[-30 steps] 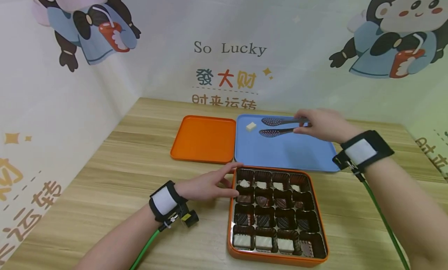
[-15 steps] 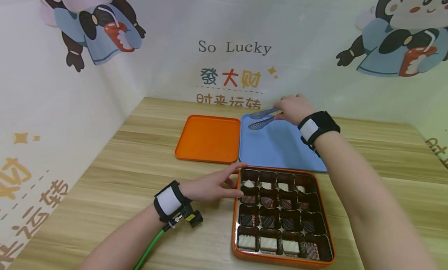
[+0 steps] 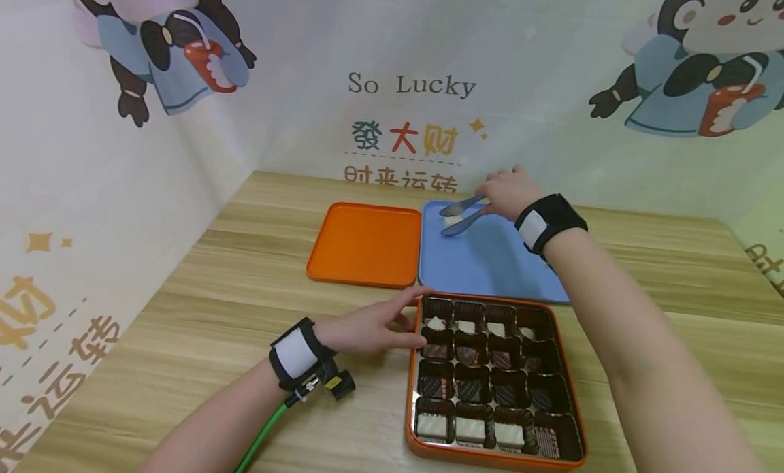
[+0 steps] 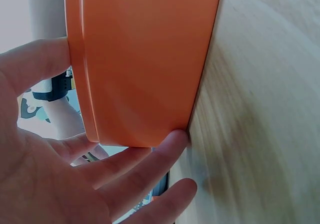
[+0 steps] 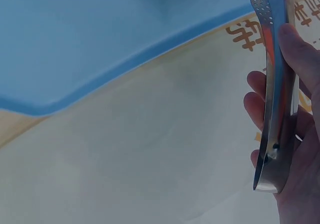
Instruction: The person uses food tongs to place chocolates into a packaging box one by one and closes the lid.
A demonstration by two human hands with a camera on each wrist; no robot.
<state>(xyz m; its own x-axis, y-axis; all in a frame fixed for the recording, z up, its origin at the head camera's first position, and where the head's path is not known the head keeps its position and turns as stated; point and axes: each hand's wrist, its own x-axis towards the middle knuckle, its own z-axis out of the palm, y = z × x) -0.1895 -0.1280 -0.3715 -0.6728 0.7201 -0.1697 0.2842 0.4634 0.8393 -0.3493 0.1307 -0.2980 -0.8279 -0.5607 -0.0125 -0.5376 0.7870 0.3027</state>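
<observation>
My right hand (image 3: 513,192) holds metal tongs (image 3: 463,225) with perforated tips over the blue tray (image 3: 490,269). Between the parted tips lies a small white piece, apparently a chocolate (image 3: 452,220); whether they touch it I cannot tell. In the right wrist view, fingers and thumb wrap the tongs (image 5: 272,139). My left hand (image 3: 373,327) touches the far left corner of an orange box (image 3: 412,418). Its thumb meets the rim and its extended fingers rest at the corner in the left wrist view. White and dark chocolates sit in the box's brown compartments.
A flat orange tray (image 3: 367,245), with nothing on it, lies left of the blue tray, edge to edge. The box stands just in front of the blue tray. Printed cloth (image 3: 294,85) closes off the wooden table (image 3: 202,310) at the back and sides.
The right hand and tongs have moved left over the blue tray, then slightly lower, so the tips now straddle the white piece. The left hand stays at the box.
</observation>
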